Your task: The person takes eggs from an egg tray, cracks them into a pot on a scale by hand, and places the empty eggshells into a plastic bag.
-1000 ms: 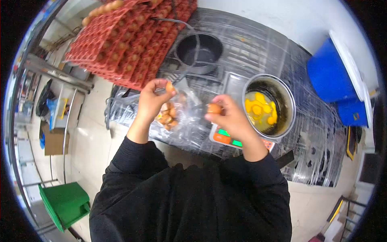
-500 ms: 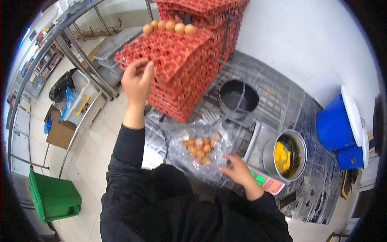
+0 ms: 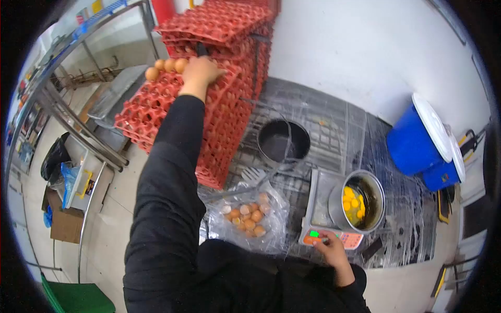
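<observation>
1. Currently the left hand [image 3: 201, 74] reaches far out over a red egg tray [image 3: 156, 104], at the right end of a row of brown eggs [image 3: 169, 64]; its fingers are turned away from view, so I cannot tell whether they grasp an egg.
2. The right hand [image 3: 335, 251] has its fingers bent at the front edge of the scale [image 3: 320, 201], beside the lit green display; whether they touch it or pinch anything cannot be told.
3. Four eggs show in the row along the tray's far edge, left of the left hand, which blocks the view of the places behind it.
4. The long black sleeve [image 3: 169, 161] lies across the line of sight to part of the tray stack.
5. A metal pot [image 3: 338, 213] stands on the scale, with several yolks [image 3: 348, 198] inside.
6. Broken eggshells [image 3: 249, 218] lie in a transparent plastic bag [image 3: 276, 221], between the tray stack and the scale.
7. Behind the bag stands a black pot [image 3: 274, 142], with a grey cord [image 3: 288, 133] passing in front of it; a pale slotted utensil [image 3: 253, 174] lies near the bag.
8. Two blue buckets [image 3: 412, 138] with white lids stand by the wall, well apart from both hands.
9. At lower left are a green bin [image 3: 81, 300] and a cardboard box [image 3: 65, 225].
</observation>
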The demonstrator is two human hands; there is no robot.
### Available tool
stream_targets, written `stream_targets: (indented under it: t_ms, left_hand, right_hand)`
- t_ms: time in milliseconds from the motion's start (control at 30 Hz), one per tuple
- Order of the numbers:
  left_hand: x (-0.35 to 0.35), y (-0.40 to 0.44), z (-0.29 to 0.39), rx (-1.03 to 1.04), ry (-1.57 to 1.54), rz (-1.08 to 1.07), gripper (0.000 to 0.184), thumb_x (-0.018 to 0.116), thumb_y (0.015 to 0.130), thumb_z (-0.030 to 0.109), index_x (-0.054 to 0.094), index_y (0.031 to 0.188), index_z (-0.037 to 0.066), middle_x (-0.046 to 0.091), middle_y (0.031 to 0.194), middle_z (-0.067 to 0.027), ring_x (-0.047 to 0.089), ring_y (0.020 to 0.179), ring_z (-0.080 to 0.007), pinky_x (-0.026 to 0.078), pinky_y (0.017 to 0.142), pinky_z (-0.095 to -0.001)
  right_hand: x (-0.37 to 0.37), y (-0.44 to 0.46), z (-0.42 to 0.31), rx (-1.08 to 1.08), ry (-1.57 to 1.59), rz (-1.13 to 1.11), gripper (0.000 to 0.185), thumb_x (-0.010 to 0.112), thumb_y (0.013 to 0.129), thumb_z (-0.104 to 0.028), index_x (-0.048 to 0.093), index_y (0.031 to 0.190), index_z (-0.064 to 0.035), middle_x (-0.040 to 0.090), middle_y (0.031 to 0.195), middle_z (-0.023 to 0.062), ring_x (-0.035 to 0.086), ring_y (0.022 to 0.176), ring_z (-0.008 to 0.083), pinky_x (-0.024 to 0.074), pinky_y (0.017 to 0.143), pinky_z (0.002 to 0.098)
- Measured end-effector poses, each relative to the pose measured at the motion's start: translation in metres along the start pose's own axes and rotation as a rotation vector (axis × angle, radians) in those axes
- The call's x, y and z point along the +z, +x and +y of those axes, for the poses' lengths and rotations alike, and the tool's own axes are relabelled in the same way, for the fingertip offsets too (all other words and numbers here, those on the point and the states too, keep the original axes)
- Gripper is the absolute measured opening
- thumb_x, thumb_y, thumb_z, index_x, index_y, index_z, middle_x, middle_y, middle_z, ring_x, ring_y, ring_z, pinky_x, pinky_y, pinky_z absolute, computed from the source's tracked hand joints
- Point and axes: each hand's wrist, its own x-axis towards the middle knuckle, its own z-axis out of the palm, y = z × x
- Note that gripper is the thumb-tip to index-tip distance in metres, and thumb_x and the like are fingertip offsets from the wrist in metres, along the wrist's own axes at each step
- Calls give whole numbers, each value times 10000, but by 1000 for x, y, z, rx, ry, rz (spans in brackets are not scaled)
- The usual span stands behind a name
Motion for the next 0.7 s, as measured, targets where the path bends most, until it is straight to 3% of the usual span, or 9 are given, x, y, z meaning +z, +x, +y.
stream_targets:
  t_ms: [100, 267, 333, 400, 433, 500, 533, 600, 700]
  left_hand:
    - [9, 6, -2, 32, -4, -8, 473, 503, 783, 413, 610, 1056, 42, 614, 994, -182, 569, 984, -316, 442, 870, -404]
    - [-22, -31, 6, -19, -148, 515, 320, 500, 780, 286, 623, 904, 18, 634, 834, -206, 629, 779, -275, 473, 725, -377]
    - [-69, -81, 32, 113, -739, 360, 237, 612, 743, 198, 614, 893, 15, 627, 720, -111, 606, 675, -244, 478, 653, -315]
    - [-87, -129, 53, 365, -813, 359, 268, 631, 743, 221, 614, 942, 43, 646, 765, -76, 611, 671, -257, 486, 663, -332]
    - [-91, -167, 55, 337, -633, 80, 360, 697, 686, 277, 628, 916, 9, 652, 875, -119, 624, 789, -174, 486, 732, -286]
    - [-69, -253, 79, 635, -941, 60, 418, 782, 611, 201, 587, 940, 34, 619, 891, -67, 597, 814, -133, 482, 716, -263]
    - [-68, -297, 93, 610, -1085, -115, 382, 766, 570, 213, 588, 869, 56, 599, 837, -101, 596, 783, -242, 472, 710, -331]
    - [-49, -369, 111, 474, -1177, -656, 402, 738, 603, 199, 547, 930, 63, 609, 847, -123, 606, 807, -290, 476, 710, -348]
    - [-18, -440, 136, 254, -1327, -759, 584, 747, 615, 254, 434, 1077, 81, 615, 878, -179, 620, 821, -311, 481, 704, -364]
  right_hand:
    - [3, 3, 22, -98, -116, 69, 416, 696, 745, -211, 548, 1085, -21, 607, 927, 86, 568, 804, 159, 459, 713, 289]
    - [15, -9, -1, -64, 13, 2, 417, 714, 726, -147, 543, 1084, -20, 576, 952, 72, 540, 682, 128, 456, 619, 261]
    - [19, -10, -2, -94, -33, -12, 449, 722, 710, -138, 533, 1100, -21, 562, 993, 84, 538, 710, 137, 456, 631, 266]
    - [26, -10, -16, -308, -89, 76, 512, 733, 689, -141, 507, 1136, -32, 528, 1060, 106, 531, 770, 160, 457, 662, 274]
    - [30, -12, -23, -415, -115, 116, 544, 738, 679, -142, 494, 1154, -38, 511, 1093, 117, 527, 800, 172, 457, 678, 279]
    - [42, -12, -34, -667, -72, 235, 623, 741, 662, -134, 444, 1207, -72, 437, 1198, 157, 507, 936, 243, 455, 745, 311]
    - [47, -10, -35, -806, -48, 299, 624, 739, 663, -131, 440, 1208, -78, 423, 1215, 164, 505, 960, 263, 456, 759, 321]
    - [43, -8, -38, -1096, -162, 443, 574, 722, 669, -105, 448, 1173, -76, 429, 1217, 192, 506, 1020, 327, 456, 801, 365]
    - [23, -17, -19, -1097, -166, 247, 560, 683, 678, -28, 438, 1180, -76, 469, 1170, 194, 525, 985, 315, 426, 849, 387]
